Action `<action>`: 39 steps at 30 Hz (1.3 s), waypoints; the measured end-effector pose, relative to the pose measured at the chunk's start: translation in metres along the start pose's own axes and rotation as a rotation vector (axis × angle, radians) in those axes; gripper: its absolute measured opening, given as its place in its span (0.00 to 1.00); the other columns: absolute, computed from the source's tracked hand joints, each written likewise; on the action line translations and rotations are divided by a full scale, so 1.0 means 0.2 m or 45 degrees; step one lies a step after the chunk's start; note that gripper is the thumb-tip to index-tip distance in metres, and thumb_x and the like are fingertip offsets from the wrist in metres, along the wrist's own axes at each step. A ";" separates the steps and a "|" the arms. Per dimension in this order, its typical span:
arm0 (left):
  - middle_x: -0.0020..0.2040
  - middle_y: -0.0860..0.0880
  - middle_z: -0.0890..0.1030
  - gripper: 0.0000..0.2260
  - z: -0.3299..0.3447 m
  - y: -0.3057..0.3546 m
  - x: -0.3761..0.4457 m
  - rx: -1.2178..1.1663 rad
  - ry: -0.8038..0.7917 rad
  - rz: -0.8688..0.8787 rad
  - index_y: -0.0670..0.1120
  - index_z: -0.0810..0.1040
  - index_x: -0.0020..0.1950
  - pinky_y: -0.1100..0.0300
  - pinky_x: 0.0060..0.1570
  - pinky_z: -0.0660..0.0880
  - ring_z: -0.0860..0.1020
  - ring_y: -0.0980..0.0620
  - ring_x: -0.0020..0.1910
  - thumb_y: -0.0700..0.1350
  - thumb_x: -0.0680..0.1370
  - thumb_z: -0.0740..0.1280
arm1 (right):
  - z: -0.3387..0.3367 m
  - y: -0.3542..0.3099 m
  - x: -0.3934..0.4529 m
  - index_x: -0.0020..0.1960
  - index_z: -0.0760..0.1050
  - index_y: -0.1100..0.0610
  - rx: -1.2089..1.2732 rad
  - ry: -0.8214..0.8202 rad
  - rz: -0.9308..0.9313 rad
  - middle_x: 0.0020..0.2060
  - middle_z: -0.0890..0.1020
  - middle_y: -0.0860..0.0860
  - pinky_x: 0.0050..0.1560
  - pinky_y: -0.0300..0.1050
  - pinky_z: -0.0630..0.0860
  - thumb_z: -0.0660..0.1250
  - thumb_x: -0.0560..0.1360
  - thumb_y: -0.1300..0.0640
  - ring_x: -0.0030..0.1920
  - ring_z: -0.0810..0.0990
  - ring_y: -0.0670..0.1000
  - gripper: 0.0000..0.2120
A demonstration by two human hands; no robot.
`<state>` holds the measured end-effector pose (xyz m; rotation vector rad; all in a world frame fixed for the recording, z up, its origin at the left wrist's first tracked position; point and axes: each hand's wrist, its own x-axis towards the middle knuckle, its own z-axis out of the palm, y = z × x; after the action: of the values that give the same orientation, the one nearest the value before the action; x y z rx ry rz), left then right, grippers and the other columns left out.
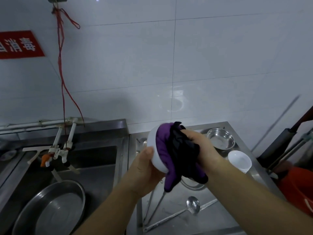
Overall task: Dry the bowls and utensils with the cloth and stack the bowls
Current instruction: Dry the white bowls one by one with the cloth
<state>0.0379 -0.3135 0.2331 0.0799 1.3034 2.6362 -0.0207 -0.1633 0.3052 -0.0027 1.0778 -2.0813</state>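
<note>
1. The left hand [145, 168] is gripping a white bowl [155, 150] above the steel counter [220, 216], fingers curled under it, thumb on its side;
2. The right hand [199, 145] is clutching the purple-and-black cloth [176, 155], pressing it into that bowl;
3. A steel bowl [221, 139], another white bowl [239, 160] and a ladle [193, 205] are lying on the counter.

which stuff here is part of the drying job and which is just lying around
Job: white bowl in left hand; cloth in right hand; steel bowl; second white bowl; ladle.

Lying about: basin in sink; taps; red sign; red bucket.
</note>
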 end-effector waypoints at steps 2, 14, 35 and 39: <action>0.70 0.30 0.73 0.48 0.03 0.01 0.03 0.021 0.059 0.057 0.35 0.64 0.80 0.36 0.72 0.72 0.74 0.32 0.69 0.63 0.72 0.78 | 0.01 0.02 0.00 0.38 0.88 0.57 -0.059 0.098 -0.166 0.37 0.87 0.57 0.36 0.46 0.83 0.73 0.71 0.59 0.37 0.88 0.54 0.05; 0.72 0.30 0.72 0.53 0.08 0.06 0.15 0.327 0.272 0.159 0.41 0.65 0.79 0.28 0.65 0.75 0.74 0.27 0.70 0.64 0.63 0.83 | -0.08 -0.16 0.04 0.59 0.77 0.41 -2.021 0.102 -0.547 0.41 0.85 0.44 0.39 0.47 0.83 0.61 0.81 0.53 0.40 0.84 0.49 0.11; 0.70 0.47 0.77 0.42 -0.06 0.00 0.16 0.801 0.228 0.135 0.60 0.68 0.76 0.46 0.57 0.83 0.80 0.39 0.67 0.62 0.66 0.83 | -0.20 -0.09 0.05 0.54 0.87 0.63 -0.022 -0.094 0.067 0.53 0.86 0.62 0.54 0.53 0.84 0.75 0.75 0.48 0.51 0.87 0.59 0.18; 0.71 0.53 0.75 0.45 -0.09 0.02 0.14 1.000 0.200 0.162 0.63 0.65 0.77 0.50 0.55 0.85 0.78 0.47 0.68 0.61 0.65 0.84 | -0.25 -0.07 0.05 0.64 0.83 0.66 -0.034 -0.160 0.133 0.60 0.84 0.65 0.56 0.53 0.83 0.73 0.77 0.55 0.56 0.86 0.62 0.20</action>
<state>0.0085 -0.3234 0.2240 0.0692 2.3724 2.0811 -0.0527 -0.1304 0.2807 -0.0877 1.0084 -1.9463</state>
